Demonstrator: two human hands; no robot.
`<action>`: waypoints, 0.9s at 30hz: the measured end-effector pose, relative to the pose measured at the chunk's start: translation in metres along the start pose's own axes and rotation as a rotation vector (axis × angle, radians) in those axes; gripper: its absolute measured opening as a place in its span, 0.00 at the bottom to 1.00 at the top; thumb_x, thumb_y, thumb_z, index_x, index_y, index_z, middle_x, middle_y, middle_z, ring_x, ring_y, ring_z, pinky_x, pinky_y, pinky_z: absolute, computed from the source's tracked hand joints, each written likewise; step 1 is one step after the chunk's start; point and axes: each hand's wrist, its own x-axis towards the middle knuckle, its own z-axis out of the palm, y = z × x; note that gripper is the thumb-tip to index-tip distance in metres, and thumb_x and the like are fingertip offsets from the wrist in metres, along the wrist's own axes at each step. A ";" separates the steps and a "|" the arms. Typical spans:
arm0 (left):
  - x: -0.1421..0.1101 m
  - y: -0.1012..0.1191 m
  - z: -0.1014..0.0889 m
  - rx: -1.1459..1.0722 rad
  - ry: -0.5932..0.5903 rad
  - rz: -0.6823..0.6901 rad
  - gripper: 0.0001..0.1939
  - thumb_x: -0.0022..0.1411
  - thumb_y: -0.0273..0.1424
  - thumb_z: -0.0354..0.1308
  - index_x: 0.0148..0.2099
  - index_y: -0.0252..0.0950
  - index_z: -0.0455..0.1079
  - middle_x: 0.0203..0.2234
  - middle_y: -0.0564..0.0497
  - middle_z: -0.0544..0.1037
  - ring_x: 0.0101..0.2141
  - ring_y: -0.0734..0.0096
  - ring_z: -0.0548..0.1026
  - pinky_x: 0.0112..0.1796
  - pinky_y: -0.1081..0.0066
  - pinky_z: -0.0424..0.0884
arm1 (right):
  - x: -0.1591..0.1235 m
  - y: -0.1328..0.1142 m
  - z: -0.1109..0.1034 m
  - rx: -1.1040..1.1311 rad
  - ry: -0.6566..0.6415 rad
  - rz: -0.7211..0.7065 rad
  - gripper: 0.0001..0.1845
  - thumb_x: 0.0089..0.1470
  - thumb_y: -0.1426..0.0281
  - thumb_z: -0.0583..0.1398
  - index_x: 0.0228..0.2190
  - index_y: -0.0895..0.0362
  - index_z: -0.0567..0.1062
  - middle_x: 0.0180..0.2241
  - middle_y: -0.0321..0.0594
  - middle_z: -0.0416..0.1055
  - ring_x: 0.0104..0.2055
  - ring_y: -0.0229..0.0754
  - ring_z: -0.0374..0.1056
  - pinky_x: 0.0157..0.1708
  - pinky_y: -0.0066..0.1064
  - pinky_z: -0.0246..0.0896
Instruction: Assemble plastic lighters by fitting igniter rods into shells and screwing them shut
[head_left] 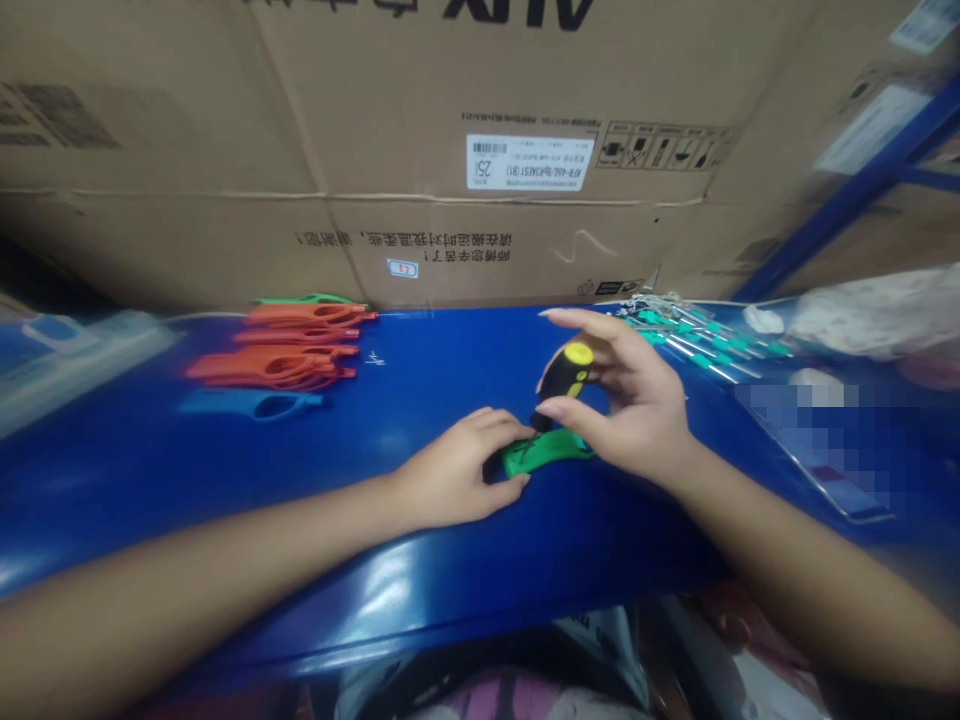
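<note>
A small green plastic handle-like part (551,450) lies on the blue table in front of me. Gripping its left end between thumb and fingers is my left hand (469,465). My right hand (637,400) holds a short black and yellow screwdriver (564,382) upright by its handle, between thumb and fingers. The screwdriver's lower end meets the green part close to my left fingertips; its tip is too small to make out there.
Orange plastic parts (277,367) and a blue one (281,404) lie at the left. Metal rods with teal pieces (697,335) are heaped at the back right, near a partly blurred phone-like slab (825,470). A large cardboard box (375,130) stands behind the table (420,350).
</note>
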 end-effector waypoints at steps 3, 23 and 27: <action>-0.001 0.000 -0.003 0.102 -0.019 0.001 0.19 0.61 0.28 0.59 0.55 0.35 0.69 0.45 0.45 0.76 0.47 0.59 0.72 0.51 0.59 0.71 | 0.007 0.003 -0.004 -0.035 0.028 0.033 0.13 0.54 0.64 0.68 0.38 0.56 0.73 0.33 0.36 0.70 0.31 0.36 0.68 0.29 0.27 0.67; 0.044 -0.032 -0.056 0.247 0.085 -0.320 0.15 0.73 0.43 0.43 0.42 0.38 0.63 0.31 0.50 0.74 0.32 0.62 0.75 0.35 0.66 0.66 | -0.011 0.030 0.027 -0.545 -0.479 -0.149 0.05 0.55 0.73 0.57 0.36 0.55 0.71 0.34 0.36 0.75 0.31 0.39 0.68 0.29 0.30 0.51; 0.071 -0.031 -0.047 0.162 0.068 -0.284 0.18 0.74 0.44 0.41 0.40 0.38 0.64 0.32 0.52 0.74 0.33 0.64 0.75 0.36 0.67 0.67 | -0.013 0.040 0.031 -0.572 -0.408 0.144 0.06 0.55 0.66 0.60 0.28 0.54 0.71 0.29 0.33 0.76 0.29 0.38 0.68 0.27 0.29 0.46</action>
